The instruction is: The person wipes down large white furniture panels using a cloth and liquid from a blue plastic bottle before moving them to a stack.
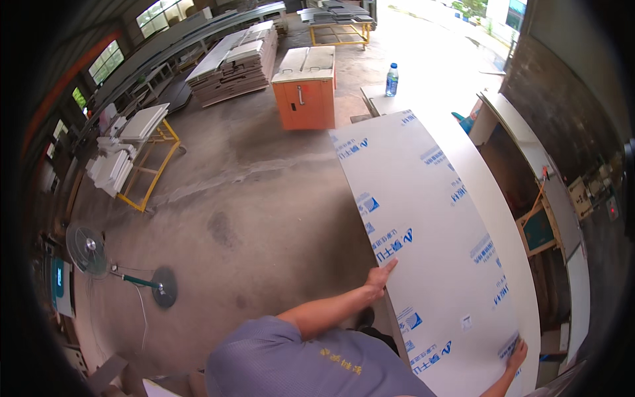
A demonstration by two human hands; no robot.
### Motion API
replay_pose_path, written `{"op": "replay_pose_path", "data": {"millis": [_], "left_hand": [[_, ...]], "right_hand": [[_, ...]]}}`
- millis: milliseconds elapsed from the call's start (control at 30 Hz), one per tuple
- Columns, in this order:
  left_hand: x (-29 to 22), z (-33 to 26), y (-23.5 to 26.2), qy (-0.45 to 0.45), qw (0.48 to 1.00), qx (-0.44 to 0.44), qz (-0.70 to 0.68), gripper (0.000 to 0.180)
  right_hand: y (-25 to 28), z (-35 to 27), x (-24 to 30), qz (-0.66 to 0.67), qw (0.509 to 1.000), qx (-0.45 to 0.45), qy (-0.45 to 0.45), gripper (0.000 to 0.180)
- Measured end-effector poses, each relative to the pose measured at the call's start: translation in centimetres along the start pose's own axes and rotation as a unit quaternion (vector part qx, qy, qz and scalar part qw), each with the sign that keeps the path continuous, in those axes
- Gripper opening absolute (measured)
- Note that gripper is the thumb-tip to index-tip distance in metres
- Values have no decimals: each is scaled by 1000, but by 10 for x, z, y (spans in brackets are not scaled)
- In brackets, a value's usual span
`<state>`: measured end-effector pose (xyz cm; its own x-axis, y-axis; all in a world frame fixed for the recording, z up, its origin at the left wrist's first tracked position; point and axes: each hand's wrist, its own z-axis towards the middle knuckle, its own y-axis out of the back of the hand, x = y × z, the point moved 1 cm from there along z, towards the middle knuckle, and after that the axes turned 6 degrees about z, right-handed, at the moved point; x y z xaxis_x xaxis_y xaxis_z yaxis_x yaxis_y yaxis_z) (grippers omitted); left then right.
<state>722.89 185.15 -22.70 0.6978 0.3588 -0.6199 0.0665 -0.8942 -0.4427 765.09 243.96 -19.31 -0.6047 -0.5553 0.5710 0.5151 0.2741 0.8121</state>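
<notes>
A long white board [423,198] with blue printing on its surface stretches away from me. It lies on top of a plain white panel [506,225], whose curved-looking right side shows past it. My left hand [379,279] is closed around the board's left edge, thumb on top and the other fingers mostly hidden. Nearer to me, my right hand [517,357] is closed at the board's right edge, over the panel beneath. A small white label [467,323] sits on the board between my hands.
A water bottle [392,80] stands beyond the board's far end. An orange cabinet [307,99], stacked panels [235,59] and a yellow-framed cart [159,165] stand farther off. On the left is a floor fan [89,251]; along the right runs a wooden shelf unit [539,225].
</notes>
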Motion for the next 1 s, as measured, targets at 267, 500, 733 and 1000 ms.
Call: {"op": "replay_pose_path", "data": {"millis": [267,500,733,1000], "left_hand": [[54,57,64,90,984,26,-151,70],[15,75,144,105,980,-86,-147,81],[-93,175,305,83,989,-57,-112,88],[-322,254,506,-166,977,80,-111,83]], "right_hand": [[0,30,120,-247,969,-12,26,47],[-27,33,272,-245,966,-50,64,47],[-95,-10,438,-222,959,-75,160,48],[-286,-39,859,-188,940,-23,283,65]]}}
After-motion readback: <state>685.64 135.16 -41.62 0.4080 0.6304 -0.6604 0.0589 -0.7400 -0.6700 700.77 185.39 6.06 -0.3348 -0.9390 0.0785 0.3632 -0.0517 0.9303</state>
